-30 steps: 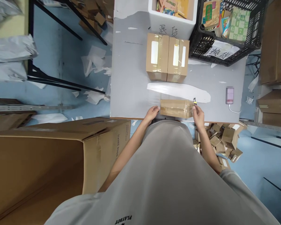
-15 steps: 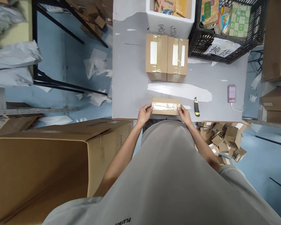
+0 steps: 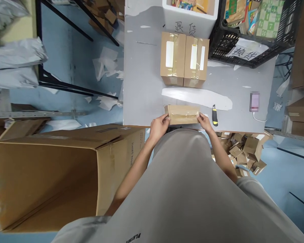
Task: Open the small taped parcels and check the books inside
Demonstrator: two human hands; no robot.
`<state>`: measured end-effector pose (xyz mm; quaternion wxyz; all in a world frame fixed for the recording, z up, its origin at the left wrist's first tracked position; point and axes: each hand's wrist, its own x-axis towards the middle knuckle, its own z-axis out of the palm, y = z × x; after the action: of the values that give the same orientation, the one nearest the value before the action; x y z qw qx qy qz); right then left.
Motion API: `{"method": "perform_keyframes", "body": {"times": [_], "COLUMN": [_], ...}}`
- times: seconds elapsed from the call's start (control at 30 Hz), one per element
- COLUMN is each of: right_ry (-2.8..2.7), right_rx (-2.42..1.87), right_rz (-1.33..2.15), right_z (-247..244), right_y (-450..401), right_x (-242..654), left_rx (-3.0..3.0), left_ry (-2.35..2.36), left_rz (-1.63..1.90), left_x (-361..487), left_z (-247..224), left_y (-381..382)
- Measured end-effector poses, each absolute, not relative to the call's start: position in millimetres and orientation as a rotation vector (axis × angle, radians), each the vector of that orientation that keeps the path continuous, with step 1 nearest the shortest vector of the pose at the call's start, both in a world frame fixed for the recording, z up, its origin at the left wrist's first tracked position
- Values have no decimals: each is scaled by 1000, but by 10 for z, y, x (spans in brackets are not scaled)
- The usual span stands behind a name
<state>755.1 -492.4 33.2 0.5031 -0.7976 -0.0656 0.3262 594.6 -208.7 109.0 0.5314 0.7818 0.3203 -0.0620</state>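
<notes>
A small taped cardboard box (image 3: 183,114) is held by its two ends at the table's near edge, close to my body. My left hand (image 3: 160,127) grips the left end between thumb and fingers. At the right end, my right hand (image 3: 204,122) pinches the corner. Clear tape runs along the box's length. Just right of my right hand lies a yellow and black utility knife (image 3: 214,115). Beyond the box, a long white patch (image 3: 197,98) marks the grey tabletop (image 3: 142,81).
Two taped cartons (image 3: 184,60) stand side by side farther back. Behind them are a white foam box (image 3: 190,20) and a black crate (image 3: 253,50) with books. A phone (image 3: 254,102) on a cable lies right. A big open carton (image 3: 48,182) stands left; discarded boxes (image 3: 243,148) pile up right.
The small box has tilted in my hands, so the bright glare on its tape is gone and its front shows differently. The whole view has shifted slightly.
</notes>
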Motion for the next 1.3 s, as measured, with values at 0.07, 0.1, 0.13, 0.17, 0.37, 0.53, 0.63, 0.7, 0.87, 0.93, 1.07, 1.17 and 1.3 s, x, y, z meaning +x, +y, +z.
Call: {"method": "perform_keyframes", "body": {"times": [0.07, 0.1, 0.13, 0.17, 0.37, 0.53, 0.63, 0.7, 0.87, 0.93, 1.07, 1.17, 1.3], "right_ry": [-41, 13, 58, 92, 163, 203, 222, 235, 224, 187, 33, -146, -295], "right_rx": [-1989, -2026, -2060, -2086, -2078, -2045, -2037, -2033, -1998, -1956, -1891, -1964, -2072], "right_rz": [731, 682, 631, 589, 582, 582, 579, 574, 603, 694, 850, 869, 927], "right_z": [286, 258, 230, 204, 86, 7, -10, 1, 105, 166, 301, 438, 722], "right_y": [-5078, -5154, -5227, -5293, -5493, -5465, -5445, -5445, -5374, -5248, -4849, -4605, -4464], "right_x": [7627, 7666, 7701, 7731, 7706, 7587, 7576, 7587, 7578, 7554, 7522, 7514, 7428], "left_rx": [1909, 1913, 1905, 1894, 2014, 2014, 1983, 1963, 1923, 1895, 1710, 1642, 1479], "left_ry": [617, 528, 430, 321, -216, -237, -135, -15, 343, 489, 651, 766, 926], "left_rz": [-247, -288, -319, -342, -457, -478, -491, -472, -341, -298, -210, -145, -76], "left_x": [6053, 6118, 6188, 6260, 6550, 6567, 6528, 6480, 6305, 6238, 6143, 6097, 6002], "left_z": [1316, 1411, 1490, 1551, 1607, 1529, 1560, 1588, 1444, 1265, 837, 593, 404], "left_y": [-2190, -2267, -2364, -2477, -3134, -3125, -2962, -2827, -2360, -2141, -1787, -1661, -1594]}}
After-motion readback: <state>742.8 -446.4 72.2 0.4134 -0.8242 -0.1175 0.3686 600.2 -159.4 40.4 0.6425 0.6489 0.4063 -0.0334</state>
